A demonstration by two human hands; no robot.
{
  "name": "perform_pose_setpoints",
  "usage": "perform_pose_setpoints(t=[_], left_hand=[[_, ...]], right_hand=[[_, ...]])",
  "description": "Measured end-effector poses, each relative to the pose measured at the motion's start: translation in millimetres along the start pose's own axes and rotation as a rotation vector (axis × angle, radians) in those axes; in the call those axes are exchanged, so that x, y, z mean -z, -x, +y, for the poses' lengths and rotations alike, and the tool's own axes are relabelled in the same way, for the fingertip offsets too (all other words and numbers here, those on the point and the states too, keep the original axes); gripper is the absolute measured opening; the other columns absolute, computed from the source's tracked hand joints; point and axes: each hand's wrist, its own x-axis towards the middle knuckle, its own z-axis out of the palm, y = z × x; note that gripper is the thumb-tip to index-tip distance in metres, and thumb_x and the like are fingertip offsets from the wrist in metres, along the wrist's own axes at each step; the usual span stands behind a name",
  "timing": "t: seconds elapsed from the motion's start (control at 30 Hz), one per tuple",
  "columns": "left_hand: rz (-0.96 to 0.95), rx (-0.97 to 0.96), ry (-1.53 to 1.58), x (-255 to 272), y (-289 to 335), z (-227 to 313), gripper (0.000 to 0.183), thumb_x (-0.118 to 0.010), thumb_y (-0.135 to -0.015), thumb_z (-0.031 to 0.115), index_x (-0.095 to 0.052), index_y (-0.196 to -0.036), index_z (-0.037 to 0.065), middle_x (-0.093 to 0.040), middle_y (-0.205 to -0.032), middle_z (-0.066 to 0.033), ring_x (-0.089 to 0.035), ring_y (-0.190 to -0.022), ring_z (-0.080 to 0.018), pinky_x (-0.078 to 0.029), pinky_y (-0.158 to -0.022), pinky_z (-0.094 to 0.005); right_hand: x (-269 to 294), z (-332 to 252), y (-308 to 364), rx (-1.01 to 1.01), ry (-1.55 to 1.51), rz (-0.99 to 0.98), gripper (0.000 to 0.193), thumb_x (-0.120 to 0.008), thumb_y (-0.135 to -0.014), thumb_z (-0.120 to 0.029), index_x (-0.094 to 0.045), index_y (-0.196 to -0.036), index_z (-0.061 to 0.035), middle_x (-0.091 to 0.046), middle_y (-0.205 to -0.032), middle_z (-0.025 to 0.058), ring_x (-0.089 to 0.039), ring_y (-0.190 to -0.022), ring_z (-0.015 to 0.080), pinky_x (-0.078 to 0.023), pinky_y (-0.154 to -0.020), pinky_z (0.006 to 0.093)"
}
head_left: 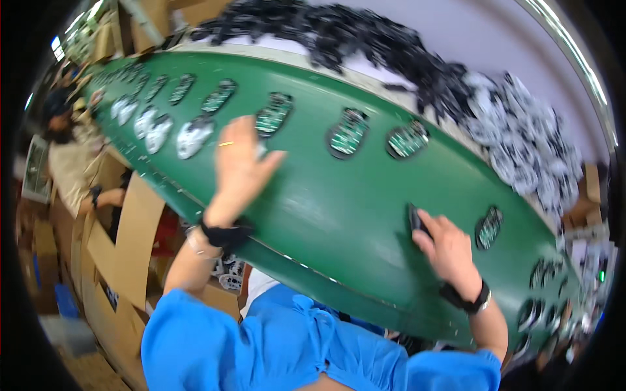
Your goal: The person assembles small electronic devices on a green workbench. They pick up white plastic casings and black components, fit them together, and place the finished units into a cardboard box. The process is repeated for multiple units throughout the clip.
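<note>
My left hand (238, 163) reaches over the green belt with its fingers stretched and thumb spread. A pale piece (262, 149) shows beside its fingers, mostly hidden. Just beyond those fingertips lies a mouse base with a green circuit board (274, 115). On the right side of the belt, my right hand (448, 251) is closed on a dark mouse part (415, 217), tilted up on edge; the fingers cover much of it. Two more mouse bases, a middle one (348, 134) and one farther right (407, 139), lie along the far side.
White mouse shells (195, 137) and more bases run along the belt (313, 215) to the left. Beyond it are heaps of black parts (339, 32) and clear-white shells (521, 137). Cardboard boxes (134, 241) stand near left, where another person (72, 156) works.
</note>
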Motion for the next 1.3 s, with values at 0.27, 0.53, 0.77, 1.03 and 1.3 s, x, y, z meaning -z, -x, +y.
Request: perform_pose_setpoints(t=[0.27, 0.53, 0.77, 1.03, 1.3], left_hand=[[-0.358, 0.264, 0.249, 5, 14, -15, 0.071, -0.078, -0.069, 0.017, -0.042, -0.129, 0.005, -0.056, -0.117, -0.0215, -0.054, -0.109, -0.0384, -0.046, -0.091, -0.0434], [-0.425, 0.454, 1.366, 21, 28, 54, 0.063, -0.08, -0.075, 0.015, -0.044, -0.125, 0.0, -0.058, -0.11, -0.0114, -0.059, -0.099, -0.018, -0.048, -0.087, -0.0317], [-0.351, 0.702, 2.029, 37, 33, 117, 0.053, -0.071, -0.087, 0.025, -0.041, -0.123, 0.0, -0.058, -0.105, -0.0077, -0.058, -0.096, -0.0121, -0.049, -0.084, -0.0282], [-0.409, 0.616, 1.928, 49, 37, 121, 0.048, -0.055, -0.096, 0.035, -0.038, -0.127, 0.003, -0.056, -0.112, -0.0081, -0.058, -0.1, -0.0128, -0.052, -0.083, -0.0301], [-0.363, 0.443, 1.735, 55, 42, 121, 0.049, -0.05, -0.099, 0.037, -0.035, -0.13, 0.002, -0.055, -0.111, -0.0076, -0.055, -0.097, -0.0097, -0.048, -0.08, -0.0253]], right_hand=[[-16, 30, -22, -0.365, -0.681, -0.14, 0.023, -0.074, -0.078, -0.017, -0.067, -0.089, 0.0021, -0.064, -0.07, 0.0033, -0.059, -0.063, 0.0081, -0.047, -0.058, 0.0243], [10, 1, -31, -0.365, -1.174, -0.228, 0.009, -0.069, -0.082, -0.006, -0.061, -0.085, -0.0022, -0.061, -0.069, 0.001, -0.059, -0.059, 0.0069, -0.045, -0.049, 0.02], [56, -83, -40, -0.144, -1.773, -0.049, 0.015, -0.07, -0.081, 0.0, -0.058, -0.09, -0.003, -0.063, -0.074, 0.0038, -0.064, -0.064, 0.0117, -0.049, -0.055, 0.0217], [37, -99, -47, -0.064, -1.744, -0.052, 0.015, -0.073, -0.079, -0.001, -0.06, -0.086, -0.0016, -0.063, -0.075, 0.004, -0.063, -0.066, 0.012, -0.05, -0.059, 0.0229], [27, -101, -44, -0.027, -1.777, 0.077, 0.017, -0.072, -0.077, 0.003, -0.06, -0.09, 0.002, -0.062, -0.077, 0.0065, -0.061, -0.066, 0.0131, -0.055, -0.059, 0.0277]])
